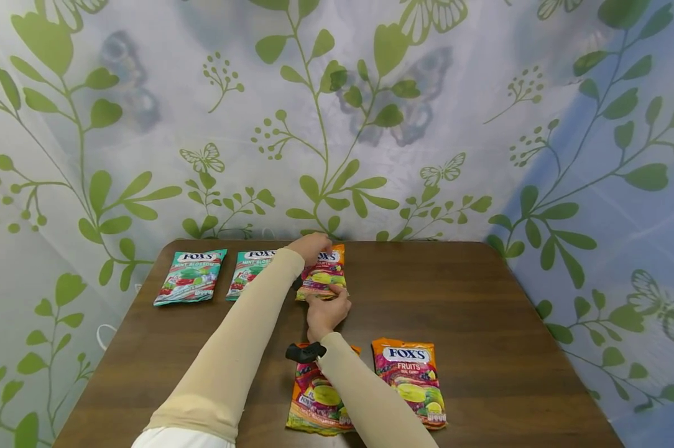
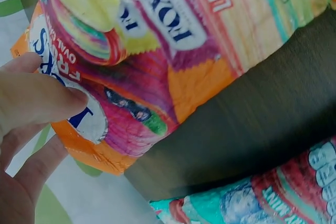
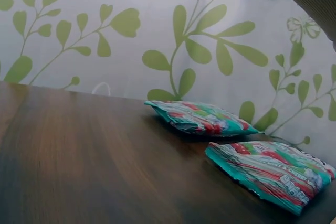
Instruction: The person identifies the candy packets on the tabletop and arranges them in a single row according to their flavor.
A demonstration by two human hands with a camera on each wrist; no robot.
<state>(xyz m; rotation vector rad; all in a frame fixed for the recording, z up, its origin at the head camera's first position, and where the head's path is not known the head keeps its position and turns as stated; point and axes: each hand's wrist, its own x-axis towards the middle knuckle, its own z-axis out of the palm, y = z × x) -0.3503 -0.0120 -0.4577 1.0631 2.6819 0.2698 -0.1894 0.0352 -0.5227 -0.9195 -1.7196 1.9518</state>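
Observation:
My left hand (image 1: pixel 313 246) grips the top end of an orange FOX'S fruits candy bag (image 1: pixel 324 274) at the back of the table. In the left wrist view its thumb (image 2: pixel 63 100) presses over the logo, with other fingers behind the bag. My right hand (image 1: pixel 327 311) holds the lower edge of this same bag, fingers curled at its bottom right. Left of it lies a teal FOX'S mint candy bag (image 1: pixel 249 274), partly covered by the left sleeve. The right wrist view shows no clear part of the right hand.
Another teal mint bag (image 1: pixel 191 277) lies at the back left. Two more fruits bags lie nearer: one (image 1: pixel 317 398) partly under the right forearm, the other (image 1: pixel 410 382) to its right. A leaf-patterned curtain (image 1: pixel 370 124) hangs behind the brown wooden table (image 1: pixel 454 298).

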